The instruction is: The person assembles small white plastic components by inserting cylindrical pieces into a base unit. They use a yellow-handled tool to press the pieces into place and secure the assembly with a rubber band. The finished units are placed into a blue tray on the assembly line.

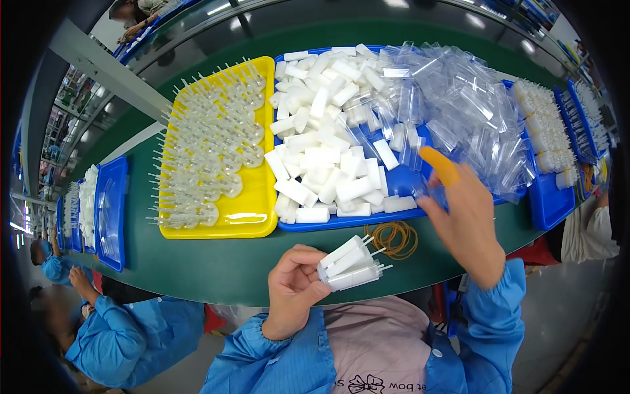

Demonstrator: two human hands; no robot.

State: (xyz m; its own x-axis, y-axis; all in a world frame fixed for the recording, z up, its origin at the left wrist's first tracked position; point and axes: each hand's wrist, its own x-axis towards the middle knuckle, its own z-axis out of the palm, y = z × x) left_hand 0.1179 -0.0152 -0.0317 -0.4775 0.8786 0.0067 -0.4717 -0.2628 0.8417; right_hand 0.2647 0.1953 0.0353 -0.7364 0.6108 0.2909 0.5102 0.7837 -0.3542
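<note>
My left hand is closed around a small cluster of white blocks, partly in clear plastic, with several thin pale rods sticking out to the right. Over the front right of the blue tray is my right hand, its thumb and index finger apart. An orange finger cot covers the index fingertip. I make out nothing held in that hand. White foam blocks are heaped in the tray's left part, clear plastic sleeves in its right part.
A yellow tray at left holds rows of clear pieces with upright thin rods. Orange rubber bands lie on the green table before the blue tray. More loaded trays stand at far right. A blue-sleeved person sits at left.
</note>
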